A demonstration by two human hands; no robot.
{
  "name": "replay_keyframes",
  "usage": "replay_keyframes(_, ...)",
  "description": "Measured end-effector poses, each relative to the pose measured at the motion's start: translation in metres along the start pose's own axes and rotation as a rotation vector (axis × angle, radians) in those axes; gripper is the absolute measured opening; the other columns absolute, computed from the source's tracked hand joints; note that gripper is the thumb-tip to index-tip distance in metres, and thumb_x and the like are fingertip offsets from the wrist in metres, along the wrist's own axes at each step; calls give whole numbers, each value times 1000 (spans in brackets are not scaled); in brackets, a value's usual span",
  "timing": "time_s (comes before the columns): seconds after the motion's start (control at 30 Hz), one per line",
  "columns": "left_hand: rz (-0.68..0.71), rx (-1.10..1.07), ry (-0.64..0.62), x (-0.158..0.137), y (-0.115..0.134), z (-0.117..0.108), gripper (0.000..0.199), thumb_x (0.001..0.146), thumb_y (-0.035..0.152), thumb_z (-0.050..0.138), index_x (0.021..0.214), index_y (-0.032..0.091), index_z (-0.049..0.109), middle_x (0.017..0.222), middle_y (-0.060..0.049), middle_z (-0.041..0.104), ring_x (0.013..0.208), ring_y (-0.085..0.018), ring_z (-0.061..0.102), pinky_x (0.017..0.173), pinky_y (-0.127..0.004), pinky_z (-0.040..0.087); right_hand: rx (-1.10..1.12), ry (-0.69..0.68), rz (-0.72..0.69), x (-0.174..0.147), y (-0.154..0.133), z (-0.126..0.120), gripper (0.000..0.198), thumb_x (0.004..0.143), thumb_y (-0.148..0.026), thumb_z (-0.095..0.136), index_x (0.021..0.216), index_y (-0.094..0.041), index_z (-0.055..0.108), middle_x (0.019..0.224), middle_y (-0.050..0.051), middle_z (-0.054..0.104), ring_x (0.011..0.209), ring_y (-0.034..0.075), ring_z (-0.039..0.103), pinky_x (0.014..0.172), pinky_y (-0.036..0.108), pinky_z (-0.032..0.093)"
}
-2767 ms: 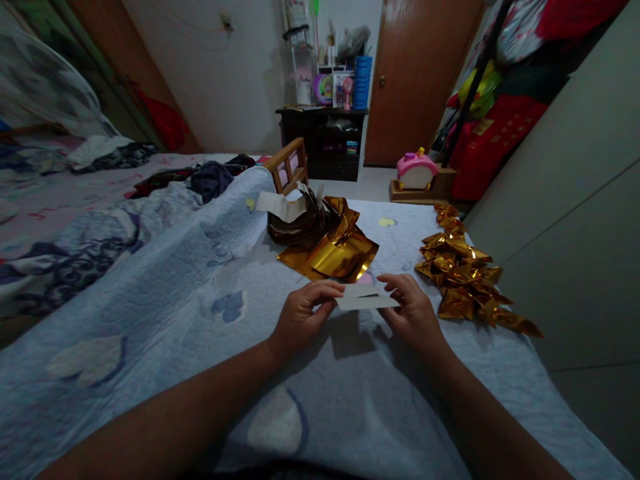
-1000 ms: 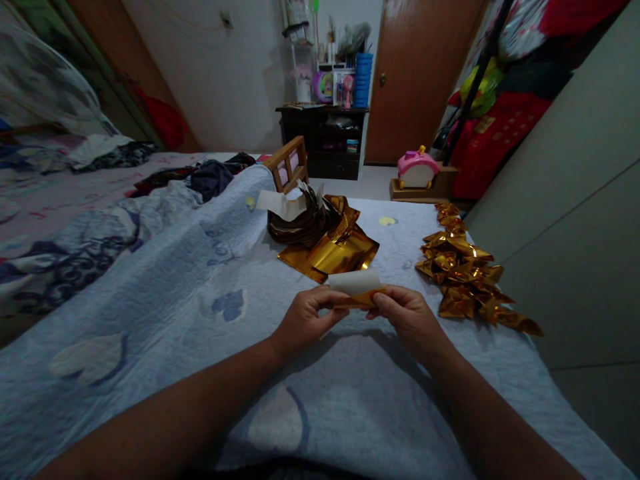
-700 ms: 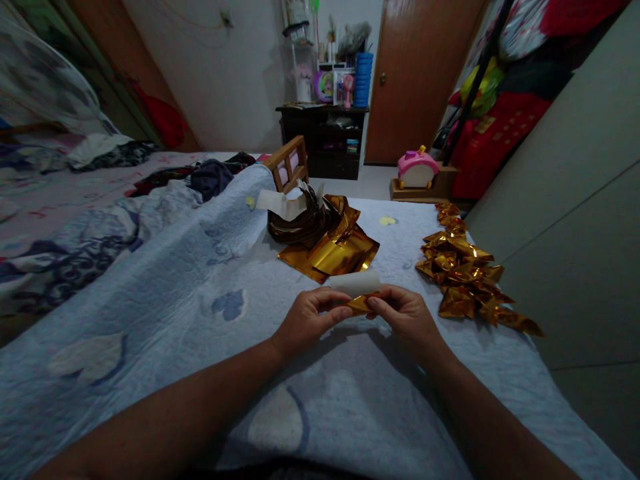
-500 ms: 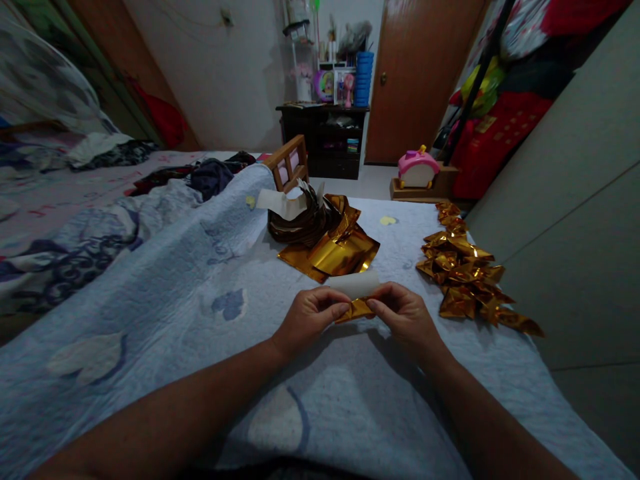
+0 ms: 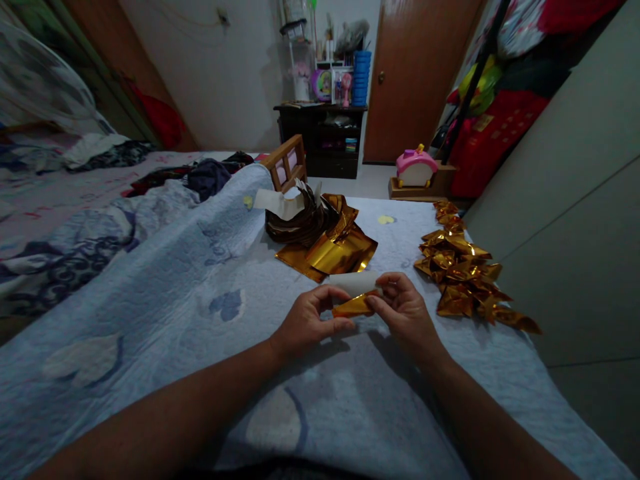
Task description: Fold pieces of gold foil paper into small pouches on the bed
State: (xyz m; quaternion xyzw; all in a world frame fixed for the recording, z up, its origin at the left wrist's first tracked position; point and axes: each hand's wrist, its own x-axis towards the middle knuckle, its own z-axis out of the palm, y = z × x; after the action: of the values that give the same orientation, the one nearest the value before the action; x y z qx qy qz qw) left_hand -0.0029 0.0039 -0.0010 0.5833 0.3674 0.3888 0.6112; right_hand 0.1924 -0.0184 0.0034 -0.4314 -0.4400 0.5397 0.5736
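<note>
A sheet of gold foil paper (image 5: 354, 306) with a pale underside is partly folded, its gold edge turned over toward me. My right hand (image 5: 403, 310) pinches its right end between thumb and fingers. At the left end, my left hand (image 5: 311, 315) has its thumb apart from its fingers, below the gold fold; the fingers reach the paper's edge, and whether they touch it is hard to tell. Just beyond lie loose gold sheets (image 5: 343, 250) beside a thick curled stack of paper (image 5: 295, 223). Folded gold pieces (image 5: 457, 267) are heaped at the right.
A pale blue quilt (image 5: 280, 373) with heart shapes covers the surface under my hands. Crumpled bedding (image 5: 100, 227) lies at left. A small wooden frame (image 5: 286, 163) stands at the far edge. Beyond are a dark cabinet (image 5: 330, 157) and a pink toy (image 5: 416, 168).
My left thumb has come off the gold fold and dropped below it. The fold now tilts up to the right, where my right hand still pinches it.
</note>
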Motion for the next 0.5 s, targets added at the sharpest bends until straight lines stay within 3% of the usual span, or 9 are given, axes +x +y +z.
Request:
replay_keyframes(0.17,8,31,58,0,3,2,18,75,25,82,83,15,69,80,-3,72,74,-16,67,72,-28,54,-56,-14,8,-2,-1,-1,35,74,-40,83,91,-24,57,82,-1,66,73,16,66,67,29,55)
replay_keyframes(0.5,25,-25,155,2,2,3,20,72,27,84,74,14,69,72,-1,69,67,-14,64,64,-24,52,-125,-60,11,-4,-3,-1,30,75,-39,82,86,-22,60,79,-1,65,70,15,63,67,30,52)
